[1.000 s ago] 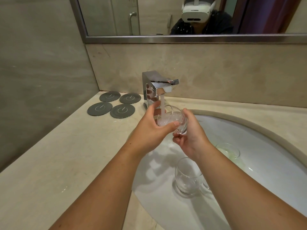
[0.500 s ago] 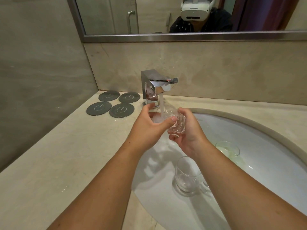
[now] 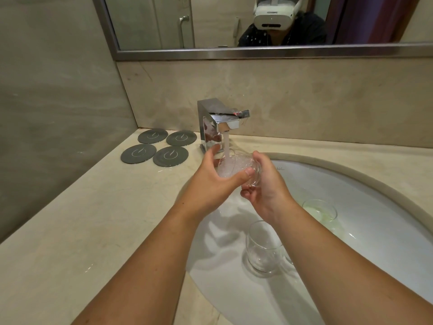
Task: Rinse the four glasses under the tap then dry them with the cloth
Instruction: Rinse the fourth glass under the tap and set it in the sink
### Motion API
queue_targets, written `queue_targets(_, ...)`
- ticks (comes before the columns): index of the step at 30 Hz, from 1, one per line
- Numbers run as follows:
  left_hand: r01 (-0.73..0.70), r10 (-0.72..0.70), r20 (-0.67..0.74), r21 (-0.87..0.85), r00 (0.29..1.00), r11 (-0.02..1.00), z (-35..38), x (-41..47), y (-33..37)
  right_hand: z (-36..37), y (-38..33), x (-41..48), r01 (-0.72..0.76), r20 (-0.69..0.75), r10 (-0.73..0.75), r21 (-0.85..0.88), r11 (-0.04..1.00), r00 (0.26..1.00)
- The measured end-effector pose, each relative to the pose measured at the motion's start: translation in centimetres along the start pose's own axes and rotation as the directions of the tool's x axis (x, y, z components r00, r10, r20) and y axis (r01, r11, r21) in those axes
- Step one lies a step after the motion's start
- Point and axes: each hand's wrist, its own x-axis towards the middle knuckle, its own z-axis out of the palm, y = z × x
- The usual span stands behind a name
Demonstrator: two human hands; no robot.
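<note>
A clear glass (image 3: 236, 166) lies tilted under the running chrome tap (image 3: 219, 124), foaming water pouring into its mouth. My left hand (image 3: 214, 180) wraps its near side with the thumb across the front. My right hand (image 3: 264, 186) grips its base from the right. In the white basin (image 3: 365, 184) stand two more glasses: an upright clear one (image 3: 263, 248) below my right wrist, and one with greenish liquid (image 3: 319, 209) to the right. Part of another glass rim shows behind my right forearm. No cloth is in view.
Four dark round coasters (image 3: 159, 147) lie on the beige stone counter (image 3: 93, 219) left of the tap. A wall closes off the left side and a mirror (image 3: 234, 24) runs along the back above the splashback.
The held glass has been turned a little under the stream between both hands, and more foam fills it. The glasses in the basin have not moved.
</note>
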Motion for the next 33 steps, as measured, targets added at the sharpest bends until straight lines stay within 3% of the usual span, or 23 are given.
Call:
queue_targets(8, -0.001, 0.002, -0.052, 0.020, 0.999, 1.000, -0.30, -0.05, 0.46, 0.26, 0.02, -0.17, -0.019, 0.067, 0.021, -0.036, 0.999, 0.998)
queue_targets(14, -0.036, 0.036, -0.010, 0.016, 0.999, 0.999, -0.30, 0.11, 0.19, 0.13, 0.14, -0.49, -0.152, 0.054, 0.155, -0.044, 0.987, 0.987)
queue_targets(19, -0.003, 0.003, 0.043, 0.012, 0.999, 1.000, -0.09, 0.02, -0.02, 0.20, -0.03, -0.58, -0.131, 0.077, 0.128, 0.028, 0.991, 0.989)
queue_targets(25, 0.044, -0.044, 0.005, 0.056, 0.999, 0.997, 0.13, 0.00, 0.05, 0.05, 0.22, 0.23, -0.047, 0.039, 0.045, 0.061, 0.997, 0.998)
queue_targets(33, 0.031, -0.027, -0.056, 0.072, 0.998, 0.997, -0.32, -0.24, 0.75, 0.04, -0.22, -0.20, -0.094, 0.065, 0.091, 0.046, 0.994, 0.994)
